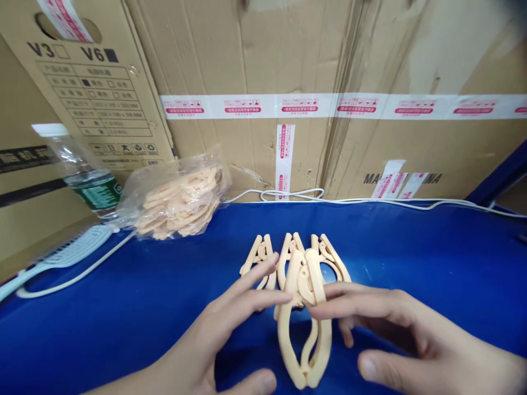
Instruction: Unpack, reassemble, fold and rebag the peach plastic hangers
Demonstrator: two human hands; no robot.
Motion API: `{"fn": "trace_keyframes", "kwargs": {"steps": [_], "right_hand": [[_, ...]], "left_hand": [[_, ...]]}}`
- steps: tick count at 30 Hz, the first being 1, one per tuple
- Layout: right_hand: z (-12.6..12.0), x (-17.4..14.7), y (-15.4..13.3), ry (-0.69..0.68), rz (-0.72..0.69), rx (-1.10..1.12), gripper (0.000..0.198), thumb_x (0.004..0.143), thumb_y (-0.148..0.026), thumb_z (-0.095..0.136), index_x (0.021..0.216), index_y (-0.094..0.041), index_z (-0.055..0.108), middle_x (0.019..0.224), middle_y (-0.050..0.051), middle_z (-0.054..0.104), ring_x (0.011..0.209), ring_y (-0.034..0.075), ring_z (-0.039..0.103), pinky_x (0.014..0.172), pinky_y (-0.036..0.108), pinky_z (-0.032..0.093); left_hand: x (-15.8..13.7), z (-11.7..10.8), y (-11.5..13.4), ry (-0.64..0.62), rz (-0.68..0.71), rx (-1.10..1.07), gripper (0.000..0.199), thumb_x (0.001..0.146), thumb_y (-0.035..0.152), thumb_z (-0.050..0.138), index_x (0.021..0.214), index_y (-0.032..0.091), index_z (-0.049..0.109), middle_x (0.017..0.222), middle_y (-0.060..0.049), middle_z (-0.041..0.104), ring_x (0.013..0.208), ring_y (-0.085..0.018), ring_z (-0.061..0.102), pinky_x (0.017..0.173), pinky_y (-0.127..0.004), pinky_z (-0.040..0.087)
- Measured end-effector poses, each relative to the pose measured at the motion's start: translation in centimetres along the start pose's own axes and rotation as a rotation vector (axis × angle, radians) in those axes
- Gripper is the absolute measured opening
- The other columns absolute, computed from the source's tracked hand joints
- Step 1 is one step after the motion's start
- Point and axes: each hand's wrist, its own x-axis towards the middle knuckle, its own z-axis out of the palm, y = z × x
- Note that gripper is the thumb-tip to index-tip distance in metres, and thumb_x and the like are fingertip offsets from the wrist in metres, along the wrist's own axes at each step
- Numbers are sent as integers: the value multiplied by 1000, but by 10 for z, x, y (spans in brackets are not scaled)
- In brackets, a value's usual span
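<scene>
A beige folded plastic hanger point(323, 351) is in front of me, its narrow folded end toward me. My left hand point(230, 323) is at its left side, fingers stretched out and thumb apart, one fingertip at the hanger's edge. On the opposite side my right hand point(395, 323) has its fingertips against the hanger, the thumb held away. Neither hand is wrapped round it. Just behind are more folded hangers of the same kind: a left one point(247, 264), a middle one point(281, 269) and a right one point(334, 253), partly covered by my fingers and the front hanger.
A clear plastic bag point(181, 197) of beige pieces sits at the back left, beside a water bottle point(88, 178) and a pale blue hairbrush point(78, 247). A white cable point(370, 202) runs along the back of the blue tabletop point(144, 307), against cardboard boxes point(230, 148).
</scene>
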Motion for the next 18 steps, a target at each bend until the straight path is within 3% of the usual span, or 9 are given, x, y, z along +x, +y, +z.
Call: {"fn": "trace_keyframes", "kwargs": {"steps": [4, 10, 14, 18], "right_hand": [[-21, 13, -9, 92, 59, 85, 31, 85, -39, 69, 113, -30, 72, 127, 7, 66, 115, 28, 63, 93, 37, 55], [-74, 27, 10, 245, 213, -78, 38, 83, -57, 64, 91, -22, 75, 92, 6, 73, 80, 23, 66, 68, 32, 54], [-89, 27, 19, 123, 294, -259, 40, 88, -58, 56, 92, -21, 72, 80, 5, 69, 69, 19, 61, 58, 29, 48], [-89, 19, 12, 2, 307, -464, 39, 90, -54, 54, 112, -25, 68, 94, 5, 70, 78, 20, 63, 66, 30, 52]], "left_hand": [[1, -3, -10, 26, 36, 175, 52, 89, 35, 61, 139, 37, 45, 159, -2, 27, 141, -34, 35, 110, -54, 37], [10, 2, -7, 118, 171, 296, 43, 88, 25, 54, 130, 37, 51, 149, -2, 45, 128, -29, 54, 102, -43, 51], [12, 6, -4, 115, 243, 346, 43, 87, 19, 52, 127, 33, 54, 146, -3, 49, 127, -27, 55, 102, -41, 51], [10, 7, -8, 98, 239, 404, 40, 88, 22, 50, 127, 33, 53, 148, -1, 47, 129, -24, 53, 105, -38, 48]]}}
